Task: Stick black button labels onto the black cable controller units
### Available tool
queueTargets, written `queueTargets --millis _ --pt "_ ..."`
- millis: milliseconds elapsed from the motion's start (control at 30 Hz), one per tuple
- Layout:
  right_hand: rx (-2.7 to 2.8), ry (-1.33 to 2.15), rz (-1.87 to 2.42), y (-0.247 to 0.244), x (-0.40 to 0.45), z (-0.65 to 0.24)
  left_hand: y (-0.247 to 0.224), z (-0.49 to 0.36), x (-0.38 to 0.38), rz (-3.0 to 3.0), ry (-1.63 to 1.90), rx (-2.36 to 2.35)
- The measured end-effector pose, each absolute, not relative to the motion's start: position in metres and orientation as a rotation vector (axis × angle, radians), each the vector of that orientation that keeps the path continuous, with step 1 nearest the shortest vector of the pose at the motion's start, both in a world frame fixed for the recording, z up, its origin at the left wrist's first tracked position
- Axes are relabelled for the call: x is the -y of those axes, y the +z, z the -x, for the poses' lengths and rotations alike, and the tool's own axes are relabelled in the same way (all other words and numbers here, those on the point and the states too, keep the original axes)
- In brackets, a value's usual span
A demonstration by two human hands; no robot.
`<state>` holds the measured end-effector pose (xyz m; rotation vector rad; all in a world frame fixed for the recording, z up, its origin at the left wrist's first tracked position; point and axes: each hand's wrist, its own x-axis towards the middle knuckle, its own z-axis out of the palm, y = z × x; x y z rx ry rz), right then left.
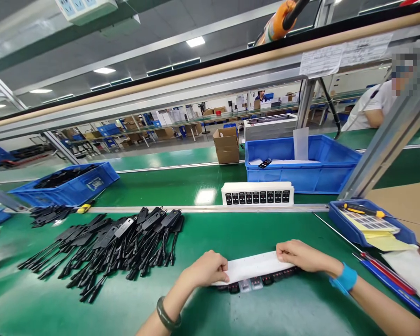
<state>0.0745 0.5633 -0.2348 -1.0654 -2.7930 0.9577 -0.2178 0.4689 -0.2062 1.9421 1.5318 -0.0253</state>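
Note:
A long white strip (254,266) lies between my two hands, low at the centre of the head view. My left hand (210,269) is closed on its left end, thumb and fingers pinched. At its right end my right hand (296,254) grips it with curled fingers. Under the strip's near edge shows a row of small black and clear pieces (255,282). Farther back stands a white holder (258,187) with a row of black labelled pieces. Left of my hands lies a pile of black cabled parts (119,240).
Blue bins stand at the back left (100,179) and back right (301,172), beside a cardboard box (227,147). At the right are a small blue tray (353,228), screwdrivers and a blue tool (395,289). A metal rail crosses above; a person sits at the far right.

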Motion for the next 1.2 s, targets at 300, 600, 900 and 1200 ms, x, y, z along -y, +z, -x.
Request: queueTargets --millis 300,600,900,1200 --pt "2.758 1.033 1.043 -0.237 -0.566 -0.075 -0.213 0.245 -0.453 -1.744 0.100 -1.564" --pt "2.557 1.308 0.950 -0.242 -0.565 -0.086 -0.225 0.254 -0.434 -1.805 0.427 -1.760" --pt "1.818 1.645 1.034 -0.223 -0.556 -0.089 -0.211 0.269 -0.455 -1.382 1.094 -1.145" --pt "1.345 1.891 1.110 -0.238 -0.552 -0.090 -0.231 0.262 -0.471 -1.006 1.159 -1.106"
